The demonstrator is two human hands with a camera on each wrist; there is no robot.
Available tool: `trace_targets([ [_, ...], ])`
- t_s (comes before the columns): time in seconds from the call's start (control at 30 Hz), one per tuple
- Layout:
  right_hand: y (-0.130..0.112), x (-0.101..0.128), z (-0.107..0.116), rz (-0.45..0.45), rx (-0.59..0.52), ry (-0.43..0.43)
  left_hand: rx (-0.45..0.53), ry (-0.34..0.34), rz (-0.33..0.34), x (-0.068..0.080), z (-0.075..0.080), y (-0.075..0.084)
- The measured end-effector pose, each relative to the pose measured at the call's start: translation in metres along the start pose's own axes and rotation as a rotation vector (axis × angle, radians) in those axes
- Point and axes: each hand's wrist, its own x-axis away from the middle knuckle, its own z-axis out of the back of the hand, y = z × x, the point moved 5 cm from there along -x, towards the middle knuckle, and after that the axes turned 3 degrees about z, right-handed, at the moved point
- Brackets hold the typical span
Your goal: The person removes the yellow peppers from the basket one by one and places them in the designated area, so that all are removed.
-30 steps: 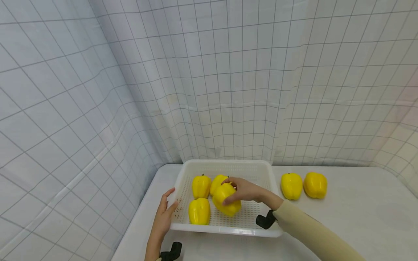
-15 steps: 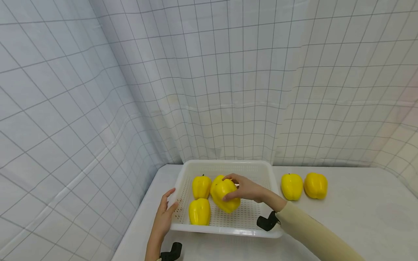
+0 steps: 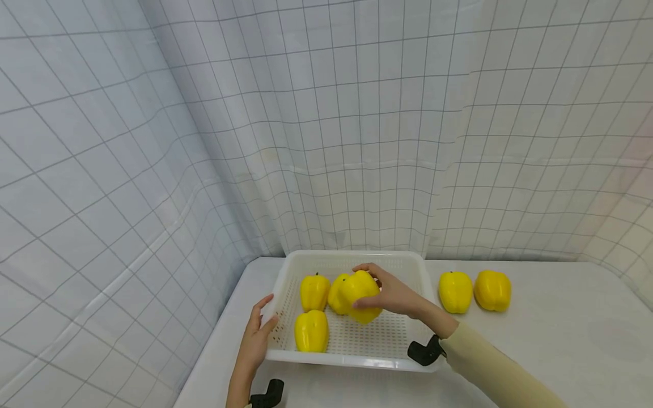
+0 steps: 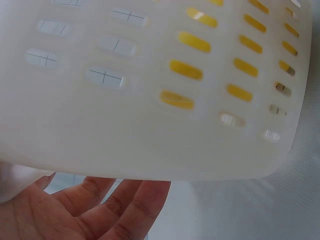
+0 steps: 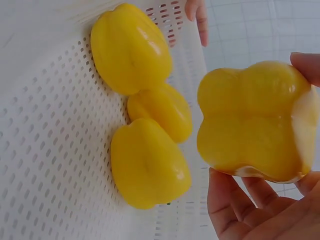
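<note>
My right hand (image 3: 395,293) grips a yellow bell pepper (image 5: 255,120), thumb on one side and fingers on the other. It is held above the white perforated basket (image 3: 377,359). Inside the basket lie a pepper at the back left (image 3: 314,292), one at the front left (image 3: 312,331) and one in the middle (image 3: 336,296), partly covered by the held pepper in the head view. My left hand (image 3: 253,337) rests at the basket's left rim with fingers extended and spread. In the left wrist view those fingers (image 4: 145,205) show past the rim, beside the basket's outer wall (image 4: 125,140).
Two more yellow bell peppers, a nearer one (image 3: 456,292) and a farther-right one (image 3: 492,290), sit on the white table (image 3: 561,334) right of the basket. A white grid-patterned curtain (image 3: 357,141) hangs behind the table and along both sides.
My right hand has lifted the gripped pepper up and slightly right, uncovering more of the middle pepper. My left hand and the basket have stayed in place.
</note>
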Motion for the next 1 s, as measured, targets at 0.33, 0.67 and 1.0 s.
trace_targets([
  [0.33,-0.008,0.01,0.008,0.009,-0.003,0.081,0.008,0.001,-0.013,0.002,0.0,0.003],
  [0.67,-0.008,0.02,0.018,0.008,-0.015,0.146,0.016,-0.01,-0.025,0.001,0.0,0.004],
  [1.0,-0.002,0.032,0.035,0.008,0.006,0.233,0.024,-0.019,-0.031,0.001,-0.001,0.003],
])
